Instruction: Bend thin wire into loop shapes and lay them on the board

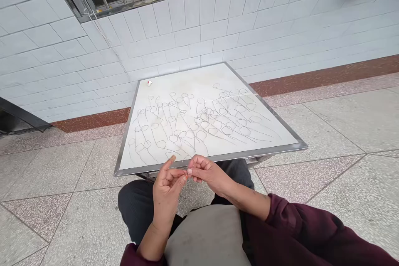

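Together, two hands, left hand (167, 191) and right hand (209, 173), pinch one thin wire (187, 172) fingertip to fingertip, just off the near edge of one white table (187, 75) bearing dozens of looped wires (201, 101), too tangled to count.

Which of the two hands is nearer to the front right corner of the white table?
Right. The right hand is to the left of the front right corner. The left hand is farther left, past the right hand; their fingertips come together.
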### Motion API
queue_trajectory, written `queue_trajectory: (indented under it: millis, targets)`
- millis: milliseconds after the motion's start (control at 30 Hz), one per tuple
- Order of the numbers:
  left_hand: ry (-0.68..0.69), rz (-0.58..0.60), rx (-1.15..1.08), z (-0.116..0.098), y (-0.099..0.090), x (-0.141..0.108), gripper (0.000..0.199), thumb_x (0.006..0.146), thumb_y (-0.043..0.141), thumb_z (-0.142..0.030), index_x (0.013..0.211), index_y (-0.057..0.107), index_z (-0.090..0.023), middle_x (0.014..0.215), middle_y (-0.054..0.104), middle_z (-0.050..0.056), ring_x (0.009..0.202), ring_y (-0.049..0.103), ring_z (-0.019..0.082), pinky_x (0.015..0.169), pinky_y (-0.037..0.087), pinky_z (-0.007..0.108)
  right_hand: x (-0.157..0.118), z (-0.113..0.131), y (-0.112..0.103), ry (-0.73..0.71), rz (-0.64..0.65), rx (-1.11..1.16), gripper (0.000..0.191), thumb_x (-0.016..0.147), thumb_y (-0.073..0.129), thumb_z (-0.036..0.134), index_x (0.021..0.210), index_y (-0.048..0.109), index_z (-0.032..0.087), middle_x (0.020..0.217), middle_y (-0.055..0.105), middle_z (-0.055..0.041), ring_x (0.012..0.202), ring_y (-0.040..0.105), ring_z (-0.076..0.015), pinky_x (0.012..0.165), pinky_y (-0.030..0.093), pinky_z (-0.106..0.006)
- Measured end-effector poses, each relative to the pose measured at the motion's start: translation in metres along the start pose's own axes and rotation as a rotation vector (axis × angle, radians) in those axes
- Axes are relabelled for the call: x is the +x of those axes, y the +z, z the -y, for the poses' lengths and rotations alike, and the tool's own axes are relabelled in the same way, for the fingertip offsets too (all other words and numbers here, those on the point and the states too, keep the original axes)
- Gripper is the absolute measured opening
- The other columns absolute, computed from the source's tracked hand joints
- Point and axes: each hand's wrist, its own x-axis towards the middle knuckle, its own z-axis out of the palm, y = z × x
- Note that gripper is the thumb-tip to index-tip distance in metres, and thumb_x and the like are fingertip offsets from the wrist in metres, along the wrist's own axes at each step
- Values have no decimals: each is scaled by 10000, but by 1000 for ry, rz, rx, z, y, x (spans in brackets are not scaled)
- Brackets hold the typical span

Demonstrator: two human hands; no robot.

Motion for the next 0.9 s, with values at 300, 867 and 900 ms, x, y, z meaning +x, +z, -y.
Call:
queue_trajectory:
  millis: [300, 867, 900]
  targets:
    - [59, -21, -14, 12, 6, 1, 509, 823, 665, -289, 1300, 489, -271, 810, 631, -25, 722, 586, 102, 728, 488, 228, -3, -3, 4, -247, -126, -487, 240, 927, 493, 393, 1101, 525, 230, 691, 579, 31, 544, 510, -96, 537, 420, -234]
    - [54, -2, -46, 17, 9, -1, 550, 834, 654, -286, 1342, 447, -251, 845, 698, 3, 786, 631, 122, 736, 477, 229, -4, 0, 9, -246, -193, -584, 246, 965, 383, 361, 1110, 531, 229, 546, 508, 59, 413, 466, -90, 453, 417, -213]
    - [54, -5, -45, 17, 9, -1, 562, 840, 648, -289, 1357, 431, -257, 843, 695, 0, 786, 630, 122, 731, 474, 228, -4, -1, 8, -252, -194, -602, 245, 966, 384, 360, 1111, 532, 229, 548, 511, 58, 417, 472, -90, 460, 420, -214]
